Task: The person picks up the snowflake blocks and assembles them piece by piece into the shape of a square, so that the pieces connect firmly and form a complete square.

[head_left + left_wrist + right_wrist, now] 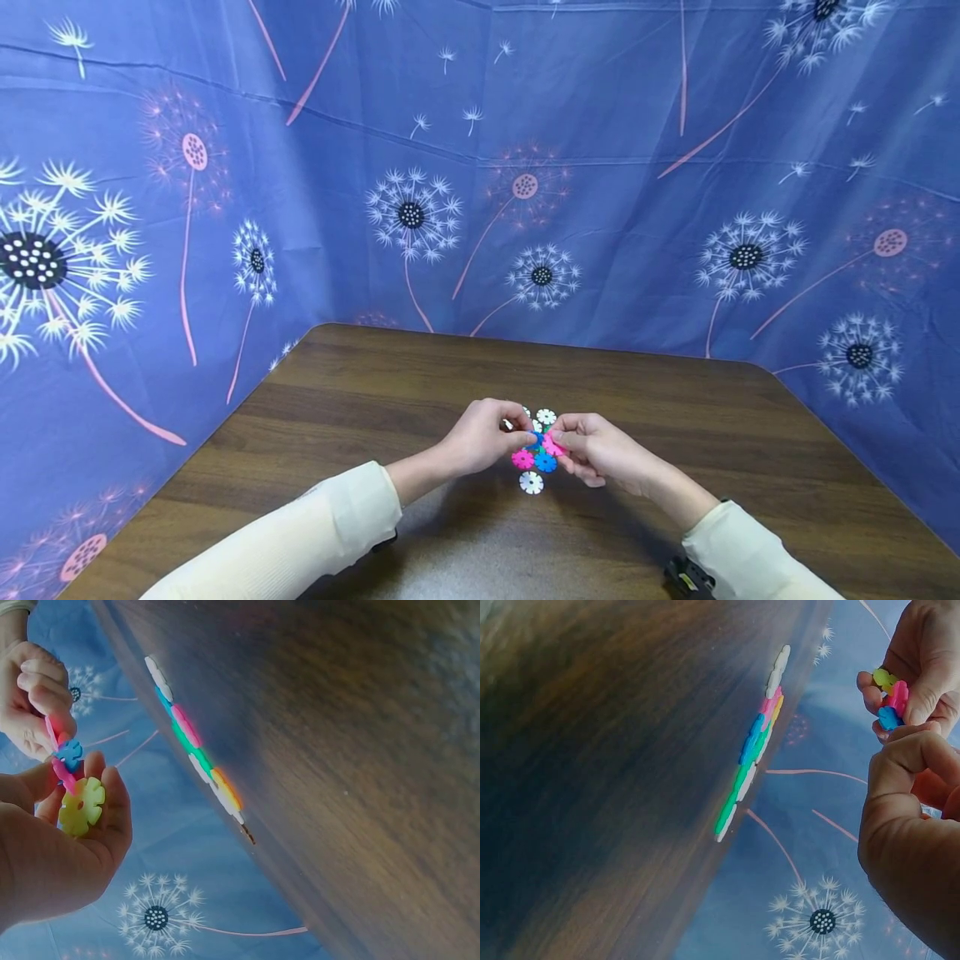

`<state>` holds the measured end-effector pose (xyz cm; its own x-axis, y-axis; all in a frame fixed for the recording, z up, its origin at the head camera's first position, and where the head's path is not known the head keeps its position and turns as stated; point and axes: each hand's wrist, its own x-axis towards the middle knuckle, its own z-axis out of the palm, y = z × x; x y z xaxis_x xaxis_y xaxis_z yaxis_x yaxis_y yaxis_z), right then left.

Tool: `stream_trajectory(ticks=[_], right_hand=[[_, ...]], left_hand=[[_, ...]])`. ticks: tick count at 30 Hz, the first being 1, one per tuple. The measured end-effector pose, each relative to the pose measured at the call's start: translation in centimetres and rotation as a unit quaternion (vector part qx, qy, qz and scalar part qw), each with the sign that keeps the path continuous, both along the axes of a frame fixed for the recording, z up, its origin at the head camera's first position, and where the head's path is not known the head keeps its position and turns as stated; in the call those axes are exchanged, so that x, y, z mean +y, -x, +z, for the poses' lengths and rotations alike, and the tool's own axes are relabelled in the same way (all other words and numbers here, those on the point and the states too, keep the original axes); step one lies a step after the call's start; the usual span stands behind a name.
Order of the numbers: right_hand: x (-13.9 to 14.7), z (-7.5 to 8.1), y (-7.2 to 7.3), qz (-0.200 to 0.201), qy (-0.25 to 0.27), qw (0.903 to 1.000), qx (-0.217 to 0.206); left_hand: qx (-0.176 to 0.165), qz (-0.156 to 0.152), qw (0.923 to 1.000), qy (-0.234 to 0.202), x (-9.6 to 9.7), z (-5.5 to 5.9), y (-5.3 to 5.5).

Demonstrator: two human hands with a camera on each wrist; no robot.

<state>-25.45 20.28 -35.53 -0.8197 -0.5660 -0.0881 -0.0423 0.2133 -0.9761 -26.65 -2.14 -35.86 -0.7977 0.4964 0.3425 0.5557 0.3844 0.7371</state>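
Observation:
Over the table, my left hand (480, 435) pinches a small chain of notched plastic flower discs. In the left wrist view a yellow disc (82, 806), a pink disc (63, 774) and a blue disc (70, 753) are linked in it. My right hand (603, 450) pinches another pink disc (553, 444) at the blue disc's edge, the two overlapping in view. The right wrist view shows the yellow disc (885, 679) beside the left fingers, while the right hand's (907, 802) own fingers hide its piece.
Beneath the hands, several loose discs lie flat on the brown wooden table (375, 383): white (531, 482), blue (545, 462), pink (522, 459) and others in green and orange. A blue dandelion-print cloth (630, 250) hangs behind the table and along its sides.

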Motion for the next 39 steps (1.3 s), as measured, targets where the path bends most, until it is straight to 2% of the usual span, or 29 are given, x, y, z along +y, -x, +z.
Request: stream_trajectory(ticks=[11, 24, 30, 35, 39], right_hand=[[0.0, -0.1, 0.0, 0.010, 0.028, 0.9995, -0.013], [-0.9, 0.3, -0.4, -0.014, 0.071, 0.9971, -0.026], [-1.1, -0.2, -0.6, -0.029, 0.076, 0.9965, -0.021], [-1.1, -0.4, -0.7, -0.054, 0.067, 0.9962, -0.016], [-1.0, -0.4, -0.6, -0.072, 0.045, 0.9963, 0.007]], left_hand=[[0.012, 0.003, 0.9999, 0.000, 0.0, 0.0, -0.1], [0.047, 0.031, 0.9981, -0.024, 0.2, 0.8, -0.6], [0.064, 0.041, 0.9970, -0.019, 0.4, 0.6, -0.8], [0.043, 0.033, 0.9985, -0.011, 0.2, 0.5, -0.9], [-0.004, 0.021, 0.9998, -0.004, -0.2, 0.6, -0.9]])
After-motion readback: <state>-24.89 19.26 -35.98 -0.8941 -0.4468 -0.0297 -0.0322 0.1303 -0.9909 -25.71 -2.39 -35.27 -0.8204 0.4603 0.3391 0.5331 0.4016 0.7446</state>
